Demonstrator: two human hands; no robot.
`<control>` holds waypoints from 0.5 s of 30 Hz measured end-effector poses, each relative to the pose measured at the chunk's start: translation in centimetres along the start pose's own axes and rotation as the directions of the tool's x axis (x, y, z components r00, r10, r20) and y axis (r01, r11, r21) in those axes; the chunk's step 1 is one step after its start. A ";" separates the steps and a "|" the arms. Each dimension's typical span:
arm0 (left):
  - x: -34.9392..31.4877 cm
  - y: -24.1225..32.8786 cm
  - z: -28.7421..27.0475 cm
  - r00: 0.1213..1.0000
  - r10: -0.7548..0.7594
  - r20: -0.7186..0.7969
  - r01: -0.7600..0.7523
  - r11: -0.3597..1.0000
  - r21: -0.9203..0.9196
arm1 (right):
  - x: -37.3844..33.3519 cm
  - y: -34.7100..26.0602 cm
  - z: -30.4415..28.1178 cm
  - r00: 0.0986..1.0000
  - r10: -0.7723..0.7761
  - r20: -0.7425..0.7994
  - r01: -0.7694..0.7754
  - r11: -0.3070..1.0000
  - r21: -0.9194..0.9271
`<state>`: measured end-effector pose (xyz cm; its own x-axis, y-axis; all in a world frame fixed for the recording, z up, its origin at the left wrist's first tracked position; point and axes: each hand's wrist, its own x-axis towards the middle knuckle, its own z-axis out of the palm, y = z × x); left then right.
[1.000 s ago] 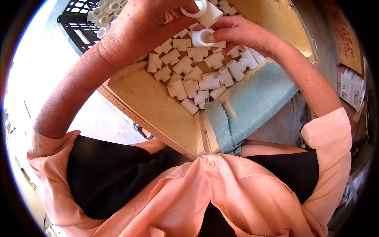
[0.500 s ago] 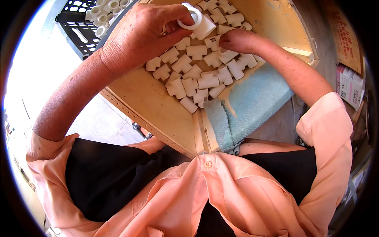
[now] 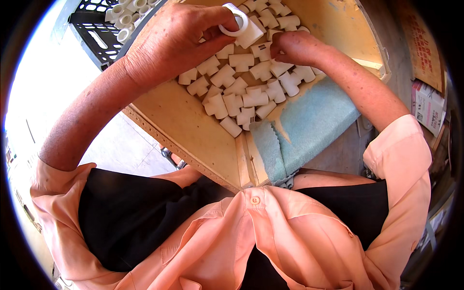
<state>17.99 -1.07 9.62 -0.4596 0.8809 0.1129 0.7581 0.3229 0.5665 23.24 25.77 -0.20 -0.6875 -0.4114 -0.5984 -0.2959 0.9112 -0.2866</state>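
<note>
My left hand [image 3: 169, 41] is closed on a white plastic pipe fitting [image 3: 252, 35], thumb and fingers at its round, open end. The fitting is held above a single spread of white tee pipe fittings [image 3: 224, 77] in a wooden box [image 3: 193, 128]. On the right side of the box, my right hand [image 3: 296, 47] reaches down among these tees. Its fingers are curled together and point inward, and their tips are partly hidden, so what they hold cannot be made out.
A blue-green cloth [image 3: 314, 116] drapes over the box's right near edge. Beyond my left hand stands a black plastic crate [image 3: 92, 36] with more white fittings [image 3: 124, 20]. Cardboard [image 3: 415, 43] and a white and pink carton [image 3: 428, 104] are at the far right.
My right hand has shifted slightly to the right, and its fingers have drawn back from a tee it was touching. My left hand keeps its hold on the pipe fitting, nearly still.
</note>
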 end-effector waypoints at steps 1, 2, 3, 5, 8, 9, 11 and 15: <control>0.0 0.0 0.1 1.000 -0.008 0.004 0.008 1.000 0.014 | -0.1 0.1 -0.1 0.999 -0.037 0.002 0.037 0.999 0.001; -0.1 0.2 0.1 1.000 -0.016 0.008 0.015 0.999 0.029 | -0.1 0.1 -0.1 0.999 -0.027 0.017 0.028 1.000 -0.007; -0.1 0.3 0.2 1.000 -0.024 0.012 0.023 0.999 0.043 | 0.0 0.0 -0.1 0.999 -0.018 0.032 0.019 1.000 -0.015; -0.2 0.4 0.1 1.000 -0.016 0.018 0.015 0.998 0.055 | -0.1 -0.6 -0.6 1.000 0.018 0.012 -0.018 1.000 -0.022; -0.1 1.0 0.3 0.997 -0.047 0.065 0.043 0.997 0.064 | -0.1 -1.0 -1.4 0.995 0.029 -0.090 -0.013 0.985 0.175; 0.0 1.2 0.5 0.994 -0.063 0.087 0.058 0.996 0.066 | 0.3 -0.7 -1.7 0.991 -0.008 -0.131 0.054 0.933 0.357; -0.2 1.1 0.7 0.986 -0.085 0.144 0.077 0.995 0.060 | 0.0 -2.1 -3.5 0.990 -0.044 -0.137 0.124 0.749 0.651; -0.4 1.2 0.9 0.973 -0.117 0.197 0.125 0.992 -0.027 | -1.2 -4.2 -7.1 0.973 -0.229 0.031 0.040 0.298 0.954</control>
<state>19.47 -0.73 9.50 -0.4449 0.8879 -0.1170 0.6821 0.4205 0.5982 20.64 22.57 7.03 -0.5803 -0.6097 -0.5398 0.5170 0.2363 -0.8227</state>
